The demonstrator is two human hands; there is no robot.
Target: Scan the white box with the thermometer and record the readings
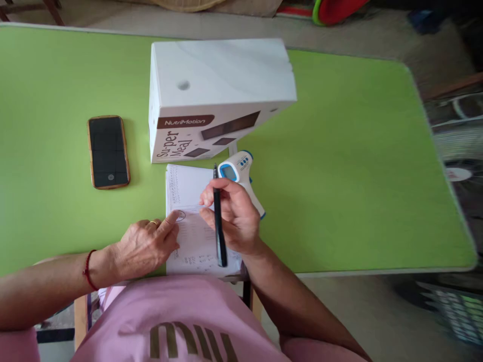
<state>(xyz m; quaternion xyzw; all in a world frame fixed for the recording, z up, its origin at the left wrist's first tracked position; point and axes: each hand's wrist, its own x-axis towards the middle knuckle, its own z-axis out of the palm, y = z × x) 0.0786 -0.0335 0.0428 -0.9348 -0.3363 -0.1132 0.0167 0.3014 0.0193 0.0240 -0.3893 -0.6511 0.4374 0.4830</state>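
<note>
A notepad (188, 226) with handwriting and a circled mark lies at the table's near edge. On its left side rests the index fingertip of my left hand (145, 246), beside the circled mark; the other fingers are loosely bent and nothing shows in them. My right hand (237, 216) holds a black pen (218, 221) above the page, its tip turned away from me. Just beyond that hand lies a white and blue infrared thermometer (236, 168), its handle partly hidden by the hand.
A tall white box (222, 75) printed "NutriMotion Super Meal" stands behind the notepad. To the left, a smartphone (108, 151) in a brown-edged case lies on the green table (350, 166). A fan (458, 173) stands past the right edge.
</note>
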